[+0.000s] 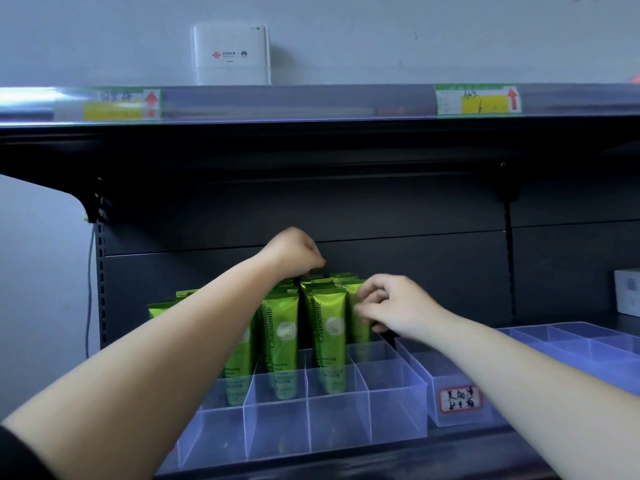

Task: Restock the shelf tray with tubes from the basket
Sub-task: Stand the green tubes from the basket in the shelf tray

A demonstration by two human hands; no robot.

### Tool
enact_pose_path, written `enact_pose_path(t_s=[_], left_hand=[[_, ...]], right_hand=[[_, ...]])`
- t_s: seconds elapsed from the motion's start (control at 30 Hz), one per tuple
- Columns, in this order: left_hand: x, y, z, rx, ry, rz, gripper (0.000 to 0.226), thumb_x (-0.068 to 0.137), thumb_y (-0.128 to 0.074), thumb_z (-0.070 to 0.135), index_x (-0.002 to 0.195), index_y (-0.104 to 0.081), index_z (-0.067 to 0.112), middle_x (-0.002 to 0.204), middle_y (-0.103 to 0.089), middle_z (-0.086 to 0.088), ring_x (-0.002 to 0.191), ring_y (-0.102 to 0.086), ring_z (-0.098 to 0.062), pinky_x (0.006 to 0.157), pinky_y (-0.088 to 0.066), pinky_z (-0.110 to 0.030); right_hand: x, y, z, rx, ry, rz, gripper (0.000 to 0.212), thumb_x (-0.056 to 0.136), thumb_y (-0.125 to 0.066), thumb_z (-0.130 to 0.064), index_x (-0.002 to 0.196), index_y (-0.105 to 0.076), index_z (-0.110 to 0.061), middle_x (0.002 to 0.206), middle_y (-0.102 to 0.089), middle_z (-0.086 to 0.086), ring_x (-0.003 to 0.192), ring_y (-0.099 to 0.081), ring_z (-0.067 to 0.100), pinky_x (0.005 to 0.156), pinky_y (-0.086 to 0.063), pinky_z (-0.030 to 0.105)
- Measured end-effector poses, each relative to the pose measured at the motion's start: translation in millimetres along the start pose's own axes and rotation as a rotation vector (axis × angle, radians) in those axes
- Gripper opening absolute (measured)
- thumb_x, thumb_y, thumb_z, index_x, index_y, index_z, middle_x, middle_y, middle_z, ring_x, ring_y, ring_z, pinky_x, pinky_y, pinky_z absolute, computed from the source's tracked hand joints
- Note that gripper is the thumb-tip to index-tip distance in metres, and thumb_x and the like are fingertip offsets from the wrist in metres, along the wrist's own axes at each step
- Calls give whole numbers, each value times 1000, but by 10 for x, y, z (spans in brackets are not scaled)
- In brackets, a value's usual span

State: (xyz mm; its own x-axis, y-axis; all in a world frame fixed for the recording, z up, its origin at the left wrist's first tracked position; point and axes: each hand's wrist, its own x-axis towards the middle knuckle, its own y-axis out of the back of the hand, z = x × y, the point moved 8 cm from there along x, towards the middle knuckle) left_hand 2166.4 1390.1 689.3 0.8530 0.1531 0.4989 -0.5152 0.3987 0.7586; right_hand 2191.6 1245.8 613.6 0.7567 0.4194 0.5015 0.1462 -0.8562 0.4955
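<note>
L grip (294, 251) curled over tubes (280, 327), hold unclear; R grip (391, 306) pinches tube; tray (339, 420).

Left hand (294, 252) fingers curl down behind the tube tops; what they hold can't be told. Left forearm covers the left rows of green tubes (329, 327) and part of the clear tray (398, 403). Right hand (391, 306) fingertips motion-blurred at the rightmost tube; grip unclear. Rear tubes show only crimped tops. Small print on tubes and price tags (478, 100) unreadable. White box (627, 296) at right and second tray (588, 344) cut by frame edge. Basket not in view.
</note>
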Motion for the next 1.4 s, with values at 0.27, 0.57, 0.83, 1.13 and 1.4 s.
enact_pose_path(t_s=[0.27, 0.57, 0.83, 1.13, 1.4], left_hand=[[-334, -78, 750, 133, -264, 208, 12, 83, -54, 20, 74, -61, 20, 85, -64, 1, 84, -61, -24, 73, -52, -32], [-939, -1361, 2144, 261, -657, 108, 18, 89, -42, 14, 96, -58, 13, 99, -60, -3, 85, -54, -24, 63, -38, -29], [-1695, -2569, 3319, 224, -952, -29, 18, 90, -41, 18, 97, -56, 11, 104, -61, -9, 97, -56, -31, 63, -31, -31], [-2517, -3663, 4330, 148, -1169, -212, 21, 89, -45, 22, 100, -60, 12, 109, -63, -9, 103, -57, -32, 69, -38, -32], [-2932, -4566, 4815, 60, -1223, -418, 22, 89, -45, 25, 97, -61, 12, 104, -63, -8, 96, -60, -30, 71, -46, -32]], right_hand=[[-568, 857, -183, -552, 94, 242, 9, 90, -51, -19, 86, -60, -20, 75, -61, -5, 68, -55, 14, 61, -43, 27], [-1609, 1717, 225, -1410, -42, 104, 7, 93, -36, -21, 87, -37, -19, 85, -44, -3, 86, -51, 23, 55, -27, 30], [-2725, 2622, 871, -1583, -333, 60, 19, 94, -39, -27, 105, -51, -17, 103, -58, 2, 99, -58, 24, 64, -34, 30], [-4034, 3370, 1601, -1543, -659, 32, 8, 92, -39, -21, 91, -47, -18, 98, -59, 3, 95, -58, 25, 63, -33, 29], [-4815, 3844, 2153, -1431, -852, 132, 16, 94, -37, -27, 97, -51, -18, 88, -49, -1, 91, -57, 22, 63, -37, 28]])
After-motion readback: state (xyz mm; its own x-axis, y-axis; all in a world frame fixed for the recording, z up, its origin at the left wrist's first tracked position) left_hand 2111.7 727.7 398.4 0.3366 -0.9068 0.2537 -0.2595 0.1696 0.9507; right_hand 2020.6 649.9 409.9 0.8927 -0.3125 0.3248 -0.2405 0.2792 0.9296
